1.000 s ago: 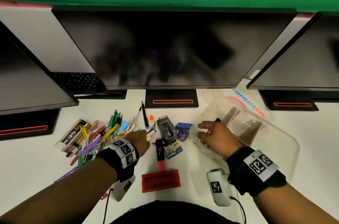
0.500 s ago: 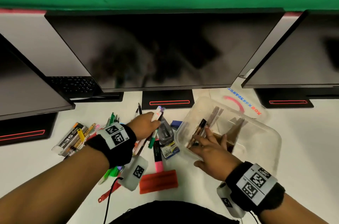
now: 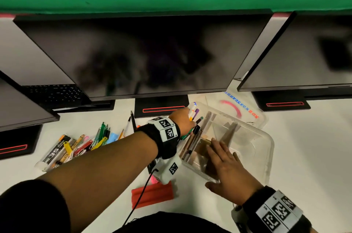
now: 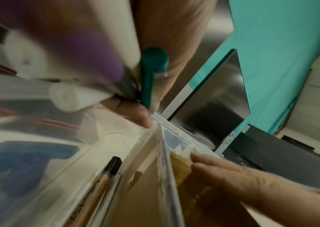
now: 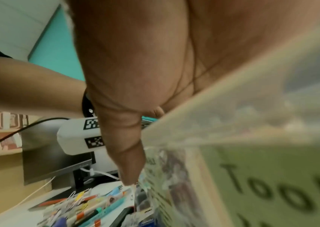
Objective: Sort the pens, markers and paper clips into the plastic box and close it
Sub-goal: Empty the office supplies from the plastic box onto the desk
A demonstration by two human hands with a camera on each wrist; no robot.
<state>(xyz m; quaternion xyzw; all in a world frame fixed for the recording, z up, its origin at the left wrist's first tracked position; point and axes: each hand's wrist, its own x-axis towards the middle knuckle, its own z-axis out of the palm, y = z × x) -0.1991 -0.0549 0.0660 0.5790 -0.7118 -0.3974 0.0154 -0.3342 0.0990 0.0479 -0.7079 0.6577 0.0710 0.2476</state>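
Observation:
A clear plastic box (image 3: pixel 266 156) with cardboard dividers stands open on the white desk. My left hand (image 3: pixel 183 121) grips a bundle of pens and markers (image 3: pixel 193 111) over the box's left compartment, where a few pens (image 3: pixel 190 144) lie. In the left wrist view the bundle (image 4: pixel 101 67) shows a teal cap and a purple barrel above the box (image 4: pixel 104 144). My right hand (image 3: pixel 226 166) lies flat on the box's near rim, fingers straight over a divider; in the right wrist view the palm (image 5: pixel 155 61) presses the box wall (image 5: pixel 233 116). More pens, markers and paper clips (image 3: pixel 80 145) lie at the left.
The box's lid (image 3: pixel 242 108) with blue and red lettering lies behind the box. A red cloth-like case (image 3: pixel 152 194) sits near the front edge. Three dark monitors (image 3: pixel 152 57) on stands line the back, with a keyboard (image 3: pixel 53 93) at the left.
My left hand has picked up a bundle of pens from the pile and carried it right, over the box. My right hand shifted to the box's near rim and flattened.

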